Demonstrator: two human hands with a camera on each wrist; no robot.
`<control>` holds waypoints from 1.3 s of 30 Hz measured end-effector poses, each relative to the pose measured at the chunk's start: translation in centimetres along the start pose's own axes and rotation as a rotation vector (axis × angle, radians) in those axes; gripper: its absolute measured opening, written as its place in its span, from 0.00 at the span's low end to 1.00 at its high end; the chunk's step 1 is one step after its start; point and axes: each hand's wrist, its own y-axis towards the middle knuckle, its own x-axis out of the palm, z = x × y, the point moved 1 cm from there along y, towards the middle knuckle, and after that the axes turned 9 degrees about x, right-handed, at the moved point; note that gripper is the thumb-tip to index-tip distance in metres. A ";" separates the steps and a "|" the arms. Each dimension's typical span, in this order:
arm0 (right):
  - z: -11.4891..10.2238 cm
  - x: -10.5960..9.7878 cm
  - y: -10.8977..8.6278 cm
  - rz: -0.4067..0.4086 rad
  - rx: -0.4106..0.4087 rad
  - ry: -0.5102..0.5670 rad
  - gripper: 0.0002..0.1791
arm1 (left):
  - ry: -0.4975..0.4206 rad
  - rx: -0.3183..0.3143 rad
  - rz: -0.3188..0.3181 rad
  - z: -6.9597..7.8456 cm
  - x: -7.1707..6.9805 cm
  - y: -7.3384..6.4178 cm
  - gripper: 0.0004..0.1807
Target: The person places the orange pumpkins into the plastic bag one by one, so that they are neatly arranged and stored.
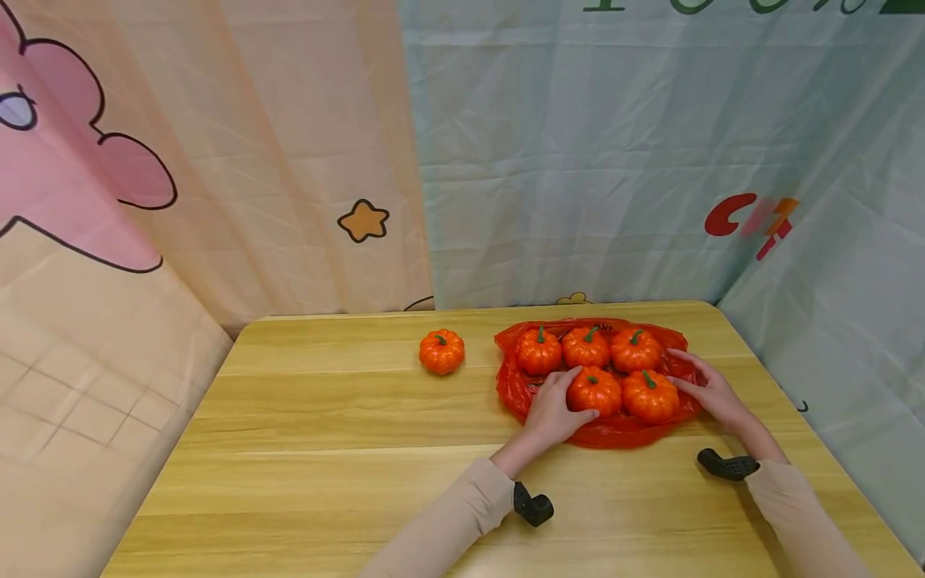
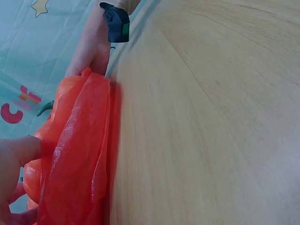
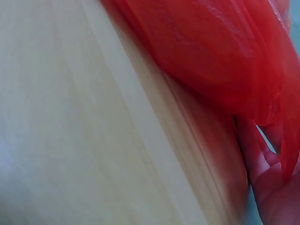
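Note:
Several small orange pumpkins with green stems sit in two rows in a spread red plastic bag (image 1: 610, 437) on the table's right side. My left hand (image 1: 556, 409) holds the front-left pumpkin (image 1: 594, 391), with thumb and fingers on either side of it. In the left wrist view, that hand's thumb (image 2: 23, 149) rests against a pumpkin above the bag's side. My right hand (image 1: 715, 393) is at the bag's right edge, fingers spread beside the front-right pumpkin (image 1: 650, 396). In the right wrist view, red plastic (image 3: 211, 56) partly covers the right hand (image 3: 276, 187).
A lone pumpkin (image 1: 442, 352) stands on the wooden table (image 1: 325, 441), left of the bag near the back edge. Printed curtains (image 1: 564, 160) hang behind and beside the table. Each wrist wears a black device (image 1: 533, 506).

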 end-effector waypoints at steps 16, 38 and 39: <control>-0.3 -0.1 0.1 -0.001 0.051 -0.015 0.30 | 0.018 -0.011 -0.003 0.8 -1.3 0.1 0.38; -0.2 -0.1 -0.1 0.001 0.051 -0.029 0.29 | -0.123 0.164 0.345 -1.4 -6.5 -1.6 0.27; -0.2 -0.1 -0.1 0.002 0.052 -0.032 0.29 | -0.129 0.161 0.363 -1.7 -6.8 -1.6 0.27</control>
